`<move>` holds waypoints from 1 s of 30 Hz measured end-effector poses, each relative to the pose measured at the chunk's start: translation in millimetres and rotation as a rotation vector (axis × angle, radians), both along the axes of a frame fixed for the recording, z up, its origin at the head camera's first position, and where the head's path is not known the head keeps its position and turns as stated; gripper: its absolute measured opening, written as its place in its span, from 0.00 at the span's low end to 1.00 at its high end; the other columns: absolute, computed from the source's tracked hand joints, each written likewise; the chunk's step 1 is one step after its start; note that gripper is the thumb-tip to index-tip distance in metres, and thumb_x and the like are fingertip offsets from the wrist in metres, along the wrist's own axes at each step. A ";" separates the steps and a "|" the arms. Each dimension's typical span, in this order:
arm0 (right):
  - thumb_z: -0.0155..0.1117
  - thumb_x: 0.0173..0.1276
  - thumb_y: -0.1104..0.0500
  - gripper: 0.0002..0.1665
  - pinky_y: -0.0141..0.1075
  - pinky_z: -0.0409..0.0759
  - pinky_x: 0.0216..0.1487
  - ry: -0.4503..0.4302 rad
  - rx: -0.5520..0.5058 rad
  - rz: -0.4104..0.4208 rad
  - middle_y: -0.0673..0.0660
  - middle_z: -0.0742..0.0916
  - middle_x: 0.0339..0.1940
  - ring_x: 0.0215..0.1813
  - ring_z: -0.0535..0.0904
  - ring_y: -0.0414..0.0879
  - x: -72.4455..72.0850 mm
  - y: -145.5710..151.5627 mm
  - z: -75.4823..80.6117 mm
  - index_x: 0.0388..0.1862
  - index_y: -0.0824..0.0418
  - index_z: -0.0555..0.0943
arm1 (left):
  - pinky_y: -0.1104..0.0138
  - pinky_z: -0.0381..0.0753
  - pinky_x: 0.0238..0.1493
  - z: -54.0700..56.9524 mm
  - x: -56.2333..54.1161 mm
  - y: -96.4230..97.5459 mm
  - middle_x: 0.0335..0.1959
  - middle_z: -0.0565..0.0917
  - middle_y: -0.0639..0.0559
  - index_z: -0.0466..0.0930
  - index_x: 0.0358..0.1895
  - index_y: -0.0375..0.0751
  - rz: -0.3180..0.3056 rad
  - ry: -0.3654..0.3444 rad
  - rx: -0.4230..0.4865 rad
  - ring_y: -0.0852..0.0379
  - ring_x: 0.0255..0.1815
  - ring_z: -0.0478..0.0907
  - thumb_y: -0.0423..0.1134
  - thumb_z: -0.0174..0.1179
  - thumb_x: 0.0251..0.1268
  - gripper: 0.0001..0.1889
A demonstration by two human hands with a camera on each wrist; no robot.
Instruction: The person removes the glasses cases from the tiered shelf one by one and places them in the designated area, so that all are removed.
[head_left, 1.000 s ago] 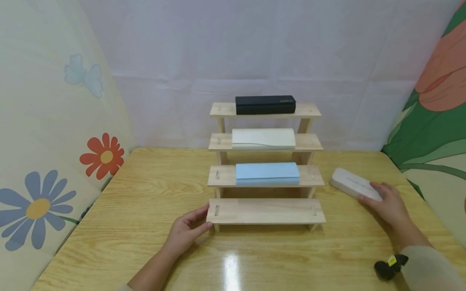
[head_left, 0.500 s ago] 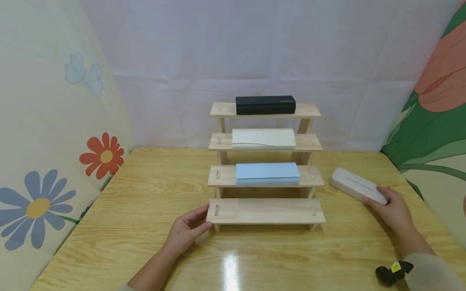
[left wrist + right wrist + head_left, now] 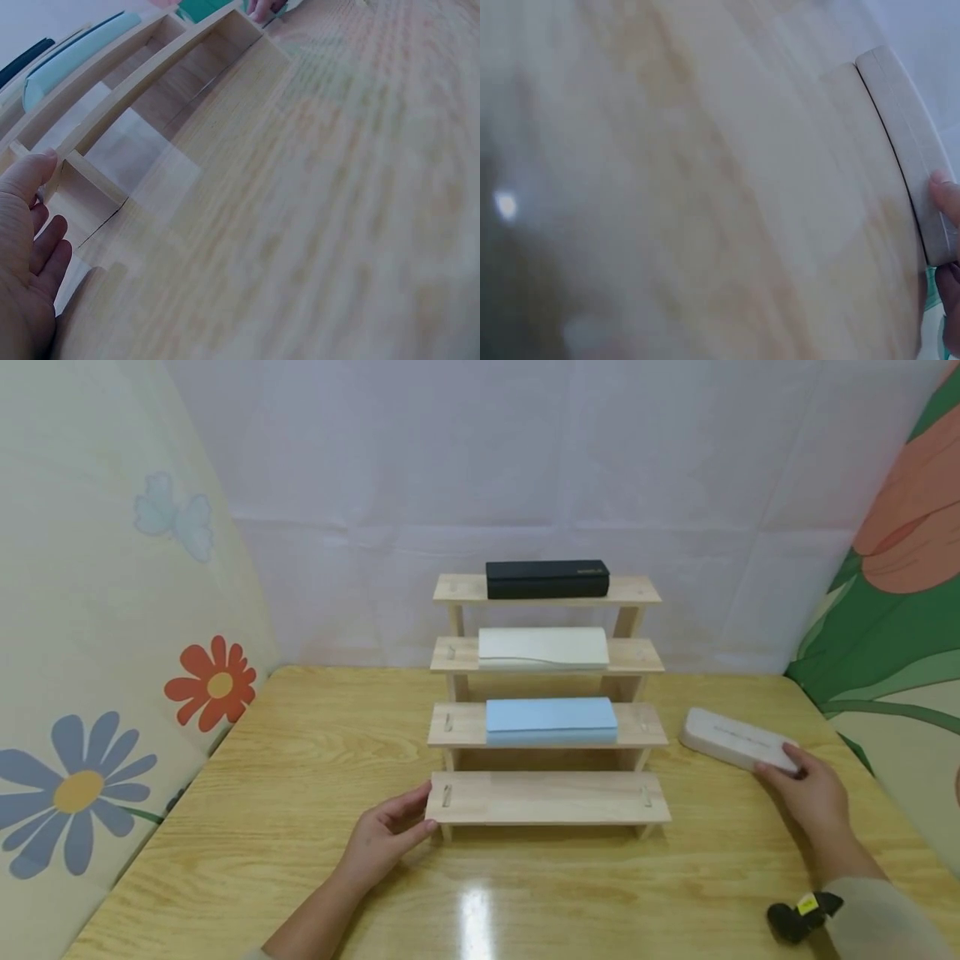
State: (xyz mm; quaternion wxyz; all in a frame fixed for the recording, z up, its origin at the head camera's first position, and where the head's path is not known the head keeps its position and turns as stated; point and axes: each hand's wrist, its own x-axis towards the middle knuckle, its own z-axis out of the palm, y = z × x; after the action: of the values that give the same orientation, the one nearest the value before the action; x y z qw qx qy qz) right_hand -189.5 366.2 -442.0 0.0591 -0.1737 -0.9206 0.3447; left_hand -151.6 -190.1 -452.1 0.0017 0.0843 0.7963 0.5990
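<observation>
Wooden table [image 3: 300,827]: right hand [image 3: 806,793] has slid back to the white case's [image 3: 731,739] near end by the right edge, now pinching it, likely for a lift. Left hand [image 3: 386,835], fingers relaxed, still steadies the stepped rack's [image 3: 547,797] bottom-left corner.

We saw a wooden table [image 3: 300,827] carrying a stepped wooden rack [image 3: 547,797] at its middle. A white case [image 3: 737,740] lay flat on the tabletop, just right of the rack's lower steps.
</observation>
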 end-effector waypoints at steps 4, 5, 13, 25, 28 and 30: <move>0.53 0.73 0.37 0.48 0.65 0.54 0.72 -0.032 -0.023 -0.017 0.79 0.58 0.74 0.72 0.53 0.77 -5.5 0.3 0.6 0.77 0.67 0.53 | 0.78 0.78 0.52 0.0 0.7 -0.2 0.60 0.79 0.34 0.74 0.63 0.31 -0.001 -0.009 0.007 0.73 0.50 0.79 0.32 0.69 0.58 0.28; 0.53 0.73 0.37 0.48 0.65 0.54 0.72 -0.041 -0.029 -0.023 0.78 0.58 0.74 0.73 0.53 0.77 -7.2 0.6 0.7 0.77 0.66 0.53 | 0.78 0.78 0.52 -0.1 0.8 -0.3 0.60 0.79 0.34 0.74 0.63 0.31 -0.002 -0.012 0.009 0.73 0.50 0.79 0.32 0.69 0.58 0.28; 0.53 0.73 0.38 0.46 0.62 0.53 0.75 -0.040 -0.074 -0.078 0.75 0.58 0.76 0.75 0.52 0.74 -18.6 -0.1 1.2 0.77 0.65 0.54 | 0.78 0.78 0.52 -0.5 1.7 -0.2 0.59 0.79 0.33 0.74 0.63 0.30 -0.006 -0.003 0.015 0.73 0.49 0.79 0.32 0.69 0.58 0.28; 0.54 0.73 0.41 0.45 0.57 0.52 0.78 -0.032 -0.147 -0.175 0.70 0.57 0.78 0.78 0.50 0.68 -30.8 -4.0 2.4 0.79 0.63 0.51 | 0.78 0.78 0.52 0.0 1.4 -0.8 0.60 0.79 0.35 0.74 0.63 0.32 -0.003 -0.019 0.005 0.71 0.50 0.80 0.33 0.69 0.58 0.28; 0.54 0.73 0.43 0.45 0.56 0.53 0.78 -0.013 -0.143 -0.189 0.71 0.58 0.78 0.77 0.52 0.68 -33.2 -4.5 2.6 0.78 0.64 0.52 | 0.78 0.78 0.52 -0.4 1.0 -1.0 0.59 0.80 0.34 0.74 0.63 0.31 -0.004 -0.014 0.007 0.71 0.49 0.80 0.33 0.69 0.59 0.28; 0.54 0.73 0.44 0.44 0.55 0.54 0.77 -0.004 -0.139 -0.193 0.71 0.60 0.77 0.77 0.53 0.68 -34.7 -5.2 2.5 0.78 0.65 0.53 | 0.78 0.78 0.52 -1.2 0.7 -1.3 0.59 0.80 0.34 0.74 0.63 0.31 -0.005 -0.012 0.011 0.71 0.49 0.80 0.33 0.69 0.58 0.28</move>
State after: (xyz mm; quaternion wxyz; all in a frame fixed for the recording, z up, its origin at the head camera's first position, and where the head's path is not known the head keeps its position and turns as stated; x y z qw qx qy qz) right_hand -224.2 361.1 -439.5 0.0780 -0.2661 -0.8735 0.4001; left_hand -150.8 -191.5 -453.3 0.0077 0.0825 0.7928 0.6039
